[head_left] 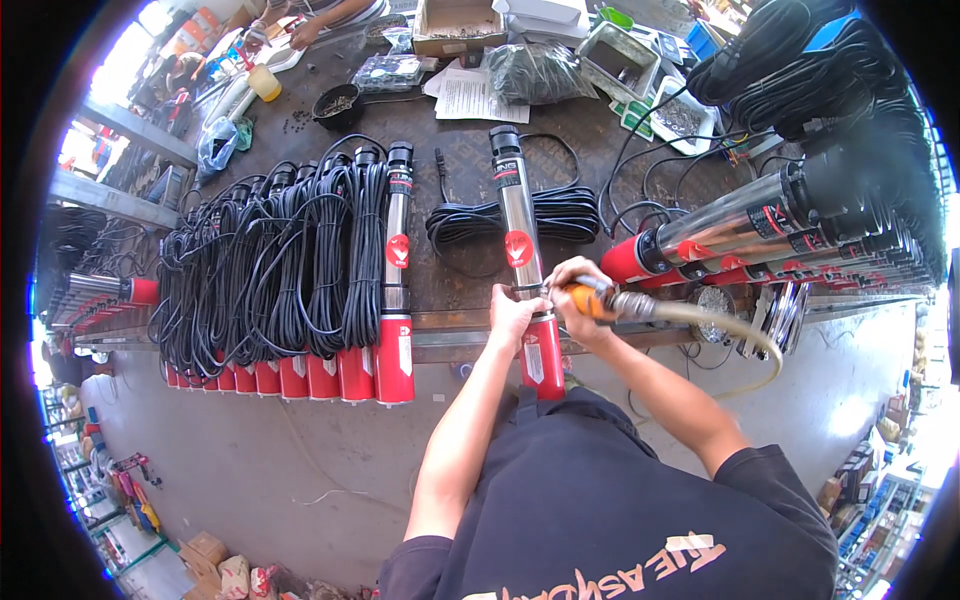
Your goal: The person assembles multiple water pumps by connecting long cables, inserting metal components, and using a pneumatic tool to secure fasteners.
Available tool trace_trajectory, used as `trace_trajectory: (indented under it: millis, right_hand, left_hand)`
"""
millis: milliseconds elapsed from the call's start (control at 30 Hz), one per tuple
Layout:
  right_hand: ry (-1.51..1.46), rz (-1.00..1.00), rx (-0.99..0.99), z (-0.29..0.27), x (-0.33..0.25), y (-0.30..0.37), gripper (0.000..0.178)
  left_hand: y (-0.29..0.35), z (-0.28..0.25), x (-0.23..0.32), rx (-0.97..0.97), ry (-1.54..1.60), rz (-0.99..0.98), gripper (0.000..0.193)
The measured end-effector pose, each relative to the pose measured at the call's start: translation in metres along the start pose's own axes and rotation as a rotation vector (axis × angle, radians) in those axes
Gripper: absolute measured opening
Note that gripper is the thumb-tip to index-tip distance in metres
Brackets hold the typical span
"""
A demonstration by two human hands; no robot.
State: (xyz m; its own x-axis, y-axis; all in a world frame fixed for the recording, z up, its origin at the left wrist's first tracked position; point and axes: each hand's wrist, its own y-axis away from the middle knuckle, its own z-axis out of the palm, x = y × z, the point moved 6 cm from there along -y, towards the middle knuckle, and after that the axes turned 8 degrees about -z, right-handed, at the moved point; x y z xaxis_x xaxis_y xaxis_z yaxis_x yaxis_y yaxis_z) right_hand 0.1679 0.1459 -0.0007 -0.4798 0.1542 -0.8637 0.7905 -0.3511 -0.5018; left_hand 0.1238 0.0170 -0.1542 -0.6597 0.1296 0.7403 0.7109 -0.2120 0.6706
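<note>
A long submersible pump [519,225], steel with a black top and red lower end, lies across the table edge, its red end reaching toward my body. My left hand [513,312] is wrapped round the pump just above the red section. In my right hand [578,298] is an orange air tool [590,302], its tip pointed at the pump's side near my left fingers. The tip itself is hidden by my hands. From the tool's back a pale hose [735,318] curves to the right and down. A coiled black cable [535,217] passes behind the pump.
On the left, several pumps with coiled cables [290,260] lie side by side. Stacked pumps [740,235] stand at right beneath more black cable. Farther back are a black bowl of small parts [338,104], paper sheets [478,97] and a box [458,30]. Another person's hand [303,38] shows far left.
</note>
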Motion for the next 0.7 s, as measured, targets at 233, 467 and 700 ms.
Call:
trace_trajectory:
  millis: [233, 467, 700]
  right_hand:
    - [-0.22, 0.195, 0.673, -0.025, 0.025, 0.025, 0.022]
    - [-0.053, -0.076, 0.042, -0.016, -0.016, 0.033, 0.013]
    - [0.01, 0.009, -0.546, 0.024, -0.018, -0.023, 0.02]
  left_hand:
    - [0.006, -0.002, 0.004, -0.094, 0.136, -0.079, 0.067]
    - [-0.001, -0.008, -0.002, -0.136, 0.147, -0.082, 0.059]
    - [-0.016, -0.006, -0.017, -0.148, 0.199, -0.072, 0.054]
